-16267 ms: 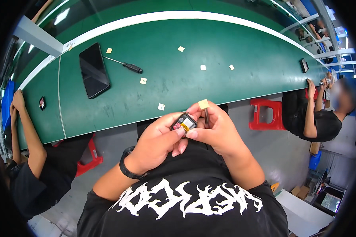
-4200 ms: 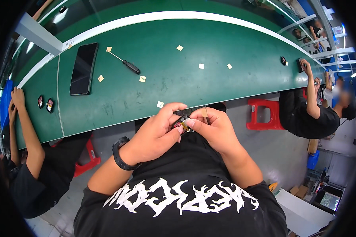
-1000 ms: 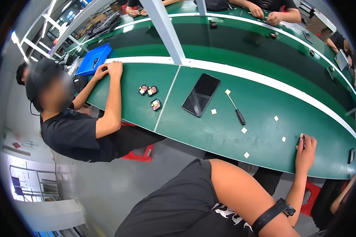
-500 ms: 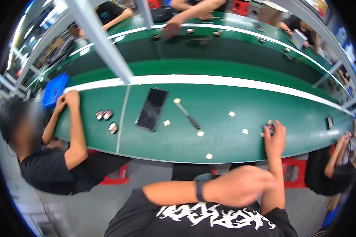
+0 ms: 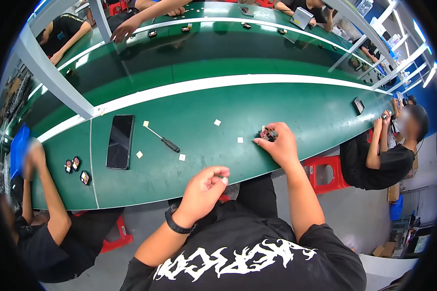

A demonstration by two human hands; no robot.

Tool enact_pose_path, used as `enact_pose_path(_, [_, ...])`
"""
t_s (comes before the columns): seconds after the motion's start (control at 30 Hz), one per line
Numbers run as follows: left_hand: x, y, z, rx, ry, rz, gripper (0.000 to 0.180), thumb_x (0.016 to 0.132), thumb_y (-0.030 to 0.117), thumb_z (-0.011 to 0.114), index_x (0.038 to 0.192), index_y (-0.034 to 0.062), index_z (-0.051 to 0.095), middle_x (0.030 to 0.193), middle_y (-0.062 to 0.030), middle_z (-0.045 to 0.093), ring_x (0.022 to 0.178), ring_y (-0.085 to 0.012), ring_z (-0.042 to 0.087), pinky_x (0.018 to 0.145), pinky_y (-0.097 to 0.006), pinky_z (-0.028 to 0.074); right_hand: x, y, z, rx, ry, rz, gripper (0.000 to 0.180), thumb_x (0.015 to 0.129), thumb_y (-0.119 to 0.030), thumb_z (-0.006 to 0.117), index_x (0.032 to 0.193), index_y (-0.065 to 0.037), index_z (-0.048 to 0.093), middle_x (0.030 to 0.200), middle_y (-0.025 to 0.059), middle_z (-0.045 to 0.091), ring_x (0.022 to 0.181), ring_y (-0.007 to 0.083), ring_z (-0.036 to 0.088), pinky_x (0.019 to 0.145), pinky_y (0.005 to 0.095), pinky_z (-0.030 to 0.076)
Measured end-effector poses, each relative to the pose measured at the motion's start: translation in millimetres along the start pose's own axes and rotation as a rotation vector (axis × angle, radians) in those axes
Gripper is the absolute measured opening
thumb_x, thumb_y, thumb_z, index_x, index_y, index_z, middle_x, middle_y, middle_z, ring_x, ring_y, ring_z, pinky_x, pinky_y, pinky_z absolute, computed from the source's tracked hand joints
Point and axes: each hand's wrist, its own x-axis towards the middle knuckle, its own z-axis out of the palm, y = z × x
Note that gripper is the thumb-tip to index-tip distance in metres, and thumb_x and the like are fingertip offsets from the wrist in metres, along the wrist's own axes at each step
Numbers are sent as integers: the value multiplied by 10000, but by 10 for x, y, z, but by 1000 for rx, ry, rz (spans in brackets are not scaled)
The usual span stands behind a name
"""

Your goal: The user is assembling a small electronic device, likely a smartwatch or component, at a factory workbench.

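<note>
My right hand (image 5: 282,148) is closed around a small dark part with reddish and pale bits (image 5: 265,134), on the green table (image 5: 199,111). Much of that part is hidden by the fingers. My left hand (image 5: 205,190), with a black band on the wrist, hovers at the table's front edge. Its fingers are loosely bent, and a gap shows between thumb and forefinger. I see nothing held there. Nearest to the right hand lies a pale square piece (image 5: 240,140); similar squares are scattered leftward. A screwdriver with a black handle (image 5: 170,145) lies left of centre.
A black phone (image 5: 119,142) lies left of the screwdriver. Several small dark parts (image 5: 84,177) sit further left, before a co-worker's arms (image 5: 51,189) and a blue tray (image 5: 19,148). Another person sits at right, near a red stool (image 5: 325,173). A grey post (image 5: 58,77) rises behind the phone.
My view has swung to the right. My left hand has drawn back from over my right forearm to the left, near the table edge. My right hand still grips the small dark part.
</note>
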Motion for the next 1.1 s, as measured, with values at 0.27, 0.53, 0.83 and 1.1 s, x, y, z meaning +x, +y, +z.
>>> enact_pose_path(0.27, [237,179,64,-253,-85,-6,494,1019,87,539,1483,-13,402,1271,-110,625,943,-107,623,782,-248,509,-301,-748,-41,407,-429,-478,455,718,-185,882,1111,-74,682,1066,90,655,967,283,668,802,367,565])
enact_pose_path(0.53, [228,-37,-168,-276,128,-19,360,1010,49,574,1362,-20,537,1172,-104,677,902,-142,677,794,-264,563,-421,-704,26,216,-197,-144,272,876,-257,767,766,-32,659,742,95,589,632,269,587,571,395,469])
enact_pose_path(0.83, [233,-165,-122,-346,224,126,381,994,-30,545,1371,-63,505,1210,-141,648,1026,-217,696,903,-317,590,-573,-932,87,163,-251,-226,161,932,-165,681,866,-25,636,762,127,598,667,324,611,605,425,493])
enact_pose_path(1.1, [218,-210,-8,-233,273,205,396,998,-32,541,1388,-83,494,1169,-121,646,1039,-201,686,904,-307,582,-628,-1034,159,-66,-273,-351,78,926,-94,640,961,-27,619,780,133,588,706,332,628,642,439,525])
